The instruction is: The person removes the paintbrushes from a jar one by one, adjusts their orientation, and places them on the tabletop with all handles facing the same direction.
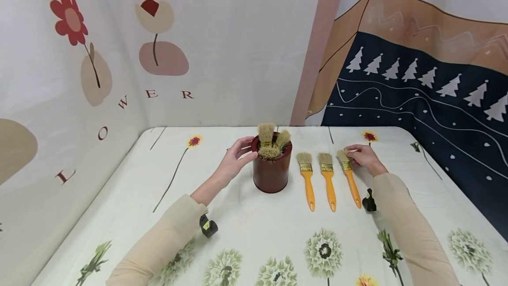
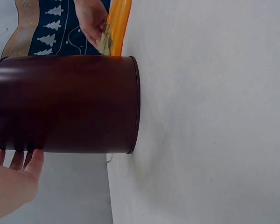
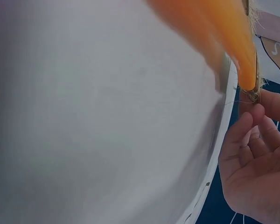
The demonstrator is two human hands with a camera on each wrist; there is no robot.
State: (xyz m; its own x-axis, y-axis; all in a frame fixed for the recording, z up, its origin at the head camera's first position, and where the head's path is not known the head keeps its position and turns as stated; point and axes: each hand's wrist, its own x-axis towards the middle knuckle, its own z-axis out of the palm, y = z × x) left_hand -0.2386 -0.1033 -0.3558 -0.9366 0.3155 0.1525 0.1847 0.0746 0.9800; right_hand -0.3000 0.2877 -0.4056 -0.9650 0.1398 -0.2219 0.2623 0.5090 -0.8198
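A dark reddish-brown round pot (image 1: 271, 174) stands upright on the table, several paintbrushes (image 1: 266, 133) in it with bristles up. My left hand (image 1: 234, 160) is at the pot's left side; in the left wrist view its fingertips (image 2: 36, 156) touch the wall near the rim. To the right of the pot, three flat paintbrushes with orange handles lie in a row, bristles away from me. My right hand (image 1: 363, 157) pinches the bristles of the rightmost paintbrush (image 1: 351, 182) between thumb and fingers. The middle paintbrush (image 1: 327, 182) and the left paintbrush (image 1: 307, 182) lie untouched.
The table (image 1: 238, 242) has a white cloth printed with flowers. Behind it hangs a pale curtain (image 1: 238, 47) with flower prints, and a dark, tree-patterned cloth (image 1: 397, 96) hangs at the right. Black wrist devices (image 1: 208, 226) sit by both cuffs.
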